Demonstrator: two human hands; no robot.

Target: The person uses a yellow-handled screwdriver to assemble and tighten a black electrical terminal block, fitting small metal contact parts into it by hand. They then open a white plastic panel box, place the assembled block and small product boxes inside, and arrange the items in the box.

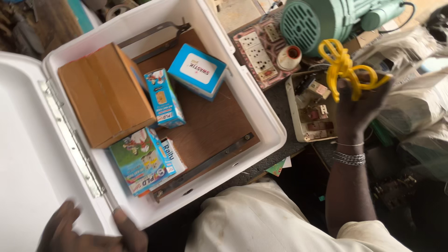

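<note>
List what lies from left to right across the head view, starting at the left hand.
left hand → brown cardboard box → blue and white box → white socket board → yellow cable bundle in the right hand

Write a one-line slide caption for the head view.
Left hand grips the open white box holding small cartons, while the right hand lifts a coil of yellow wire.

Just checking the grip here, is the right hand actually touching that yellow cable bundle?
Touching. The head view shows the right hand raised with its fingers closed around the yellow cable bundle, no gap between them.
</note>
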